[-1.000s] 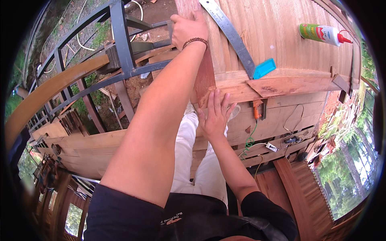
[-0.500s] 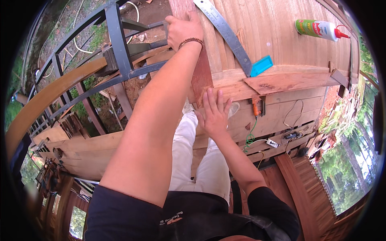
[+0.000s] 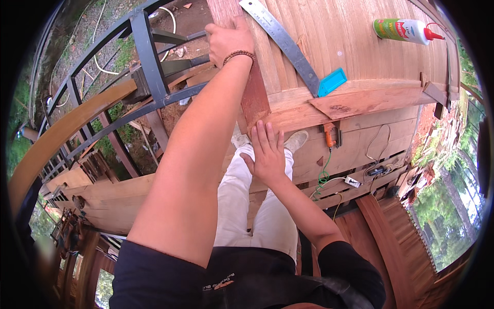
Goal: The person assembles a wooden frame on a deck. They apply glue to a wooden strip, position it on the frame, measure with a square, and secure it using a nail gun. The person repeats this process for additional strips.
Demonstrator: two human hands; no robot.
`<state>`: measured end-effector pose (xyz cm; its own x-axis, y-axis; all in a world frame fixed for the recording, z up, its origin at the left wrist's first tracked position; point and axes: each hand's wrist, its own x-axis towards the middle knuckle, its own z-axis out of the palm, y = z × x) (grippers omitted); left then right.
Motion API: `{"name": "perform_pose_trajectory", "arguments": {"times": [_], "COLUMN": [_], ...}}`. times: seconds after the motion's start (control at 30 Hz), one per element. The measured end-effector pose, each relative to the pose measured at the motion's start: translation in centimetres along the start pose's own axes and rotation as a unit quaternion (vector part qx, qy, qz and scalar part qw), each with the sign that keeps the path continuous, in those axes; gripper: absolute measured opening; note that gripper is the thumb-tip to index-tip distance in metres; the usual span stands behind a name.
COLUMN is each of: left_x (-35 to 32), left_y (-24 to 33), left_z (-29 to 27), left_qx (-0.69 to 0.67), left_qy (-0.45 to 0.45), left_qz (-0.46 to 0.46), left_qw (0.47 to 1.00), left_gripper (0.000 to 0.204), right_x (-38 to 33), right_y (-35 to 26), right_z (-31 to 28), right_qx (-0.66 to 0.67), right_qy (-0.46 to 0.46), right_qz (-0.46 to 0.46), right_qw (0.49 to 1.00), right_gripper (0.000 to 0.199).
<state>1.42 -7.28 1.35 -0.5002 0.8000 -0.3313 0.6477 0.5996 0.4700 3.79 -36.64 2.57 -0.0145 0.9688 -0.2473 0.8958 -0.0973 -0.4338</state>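
A long reddish-brown board [image 3: 255,95] lies lengthwise away from me along the left edge of a wooden panelled surface. My left hand [image 3: 230,41], a beaded bracelet at its wrist, is curled over the board's far part; its fingertips are partly hidden. At the near end, my right hand [image 3: 269,160] is open with fingers stretched out, its fingertips at the board's end. Whether they press on it I cannot tell. Right of the board lies a try square with a steel blade [image 3: 285,46] and a teal handle [image 3: 332,82].
A glue bottle [image 3: 404,31] with a red cap lies at the far right. A loose wood strip [image 3: 360,103] runs along the near edge. Below sits an orange air tool [image 3: 329,136] with a green coiled hose [image 3: 322,177]. A dark metal railing [image 3: 149,54] stands at left.
My right hand has drawn slightly back toward me, so its fingers overlap the board's end less. My left hand keeps its place on the board. The whole view has shifted a little.
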Motion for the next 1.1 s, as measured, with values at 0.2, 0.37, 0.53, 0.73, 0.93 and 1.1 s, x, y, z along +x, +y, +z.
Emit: {"name": "perform_pose_trajectory", "arguments": {"times": [0.2,0.37,0.53,0.73,0.93,1.1], "left_x": [-0.5,-0.1,0.0,-0.3,-1.3,-0.8], "left_y": [0.3,0.9,0.0,1.4,1.5,1.0], "left_z": [-0.4,-0.5,-0.2,0.0,-0.6,-1.2], "left_qx": [0.011,0.010,0.018,0.028,0.042,0.034], "left_qy": [-0.018,-0.020,0.006,0.000,-0.014,-0.010], "left_qz": [-0.006,-0.003,-0.001,-0.009,-0.033,-0.047], "left_qw": [1.000,1.000,1.000,1.000,0.998,0.998], "left_gripper": [0.065,0.068,0.060,0.061,0.067,0.065], "right_x": [0.8,-0.1,0.7,-0.3,2.5,4.9], "right_y": [-1.1,-0.6,0.3,-1.5,-1.4,-0.4], "right_z": [-0.3,-0.1,-1.6,0.7,0.7,-1.4], "right_qx": [0.055,0.058,0.075,0.266,0.136,0.071], "right_qy": [-0.072,-0.036,0.005,-0.207,-0.087,-0.012], "right_qz": [-0.051,-0.040,-0.087,-0.259,-0.173,-0.240], "right_qw": [0.995,0.997,0.993,0.905,0.972,0.968], "right_gripper": [0.089,0.087,0.086,0.080,0.081,0.072]}}
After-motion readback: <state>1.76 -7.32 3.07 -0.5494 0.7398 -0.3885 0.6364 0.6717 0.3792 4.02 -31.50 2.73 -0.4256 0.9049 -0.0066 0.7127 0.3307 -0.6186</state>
